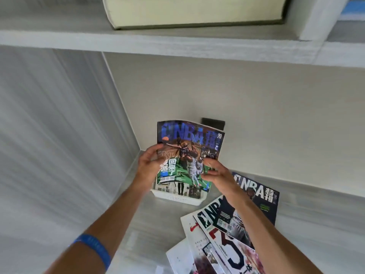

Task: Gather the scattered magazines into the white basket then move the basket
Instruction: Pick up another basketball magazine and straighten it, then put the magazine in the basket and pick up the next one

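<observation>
So the biggest thing here is the shelf running across the top with a thick book lying on it, and below that a pale table tucked into a corner. The white basket sits on the table right in that corner, and I'll place everything else off it. Standing up out of the basket is a blue and green magazine, lower edge already down inside, top leaning back toward the wall. Probably held upright like that so it slots in edgewise instead of flopping flat. To the right of the basket and nearer the person, a loose pile of magazines is fanned out overlapping on the table, so I'd say the gathering is only started. Left hand has a curled grip on the magazine's left edge, thumb on the cover. Right hand has its grip pinching the lower right corner, steadying it. There's a blue wristband on the left forearm.
</observation>
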### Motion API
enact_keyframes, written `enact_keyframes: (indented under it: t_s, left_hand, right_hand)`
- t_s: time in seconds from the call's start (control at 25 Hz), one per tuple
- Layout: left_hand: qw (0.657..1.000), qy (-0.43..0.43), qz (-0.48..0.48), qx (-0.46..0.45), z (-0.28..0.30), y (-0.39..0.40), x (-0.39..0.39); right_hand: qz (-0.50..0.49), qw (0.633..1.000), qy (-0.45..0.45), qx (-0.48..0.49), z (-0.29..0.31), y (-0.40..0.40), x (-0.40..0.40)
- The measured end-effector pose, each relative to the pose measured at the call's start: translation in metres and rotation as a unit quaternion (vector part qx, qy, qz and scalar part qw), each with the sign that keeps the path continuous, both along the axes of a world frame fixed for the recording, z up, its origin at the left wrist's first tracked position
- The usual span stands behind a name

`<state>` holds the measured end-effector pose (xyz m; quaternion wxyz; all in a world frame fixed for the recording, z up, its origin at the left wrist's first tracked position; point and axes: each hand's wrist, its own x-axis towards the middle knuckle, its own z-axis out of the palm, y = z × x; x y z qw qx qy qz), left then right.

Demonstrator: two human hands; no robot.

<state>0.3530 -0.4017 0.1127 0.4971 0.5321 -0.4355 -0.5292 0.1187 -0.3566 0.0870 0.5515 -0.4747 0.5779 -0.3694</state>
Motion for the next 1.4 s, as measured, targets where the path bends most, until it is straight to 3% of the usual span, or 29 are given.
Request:
enact_keyframes:
  t_s: [0.24, 0.44, 0.56, 0.68, 0.8, 0.88, 1.0, 1.08, 1.28, 1.4]
  left_hand:
    - [0.999, 0.017, -0.01, 0.042, -0.028, -0.038, 0.025]
    - [0.979, -0.183, -0.028, 0.091, -0.063, -0.021, 0.015]
    - [0.971, -0.225, -0.03, 0.082, -0.084, 0.013, -0.009]
    - [0.961, -0.226, -0.112, 0.114, -0.113, 0.072, -0.044]
    - [0.943, -0.228, -0.198, 0.14, -0.134, 0.131, -0.088]
    - [0.923, -0.249, -0.256, 0.144, -0.139, 0.162, -0.123]
    - [0.885, -0.294, -0.34, 0.124, -0.148, 0.198, -0.165]
    - [0.865, -0.324, -0.373, 0.082, -0.152, 0.207, -0.186]
    - [0.746, -0.543, -0.384, 0.02, -0.182, 0.202, -0.225]
    - [0.704, -0.604, -0.374, 0.002, -0.199, 0.211, -0.236]
  right_hand:
    - [-0.007, 0.999, 0.04, 0.024, -0.025, -0.037, 0.024]
    - [-0.078, 0.984, 0.126, 0.097, -0.055, -0.014, 0.016]
    - [-0.071, 0.981, 0.142, 0.108, -0.075, 0.025, 0.003]
    - [-0.053, 0.973, 0.166, 0.153, -0.102, 0.097, -0.028]
    - [-0.042, 0.931, 0.333, 0.14, -0.123, 0.172, -0.075]
    - [0.015, 0.884, 0.446, 0.138, -0.138, 0.211, -0.111]
    - [0.151, 0.83, 0.512, 0.161, -0.154, 0.257, -0.135]
    - [0.157, 0.819, 0.534, 0.143, -0.163, 0.278, -0.134]
    - [0.139, 0.871, 0.464, 0.085, -0.172, 0.313, -0.139]
    - [0.099, 0.918, 0.372, 0.092, -0.172, 0.336, -0.153]
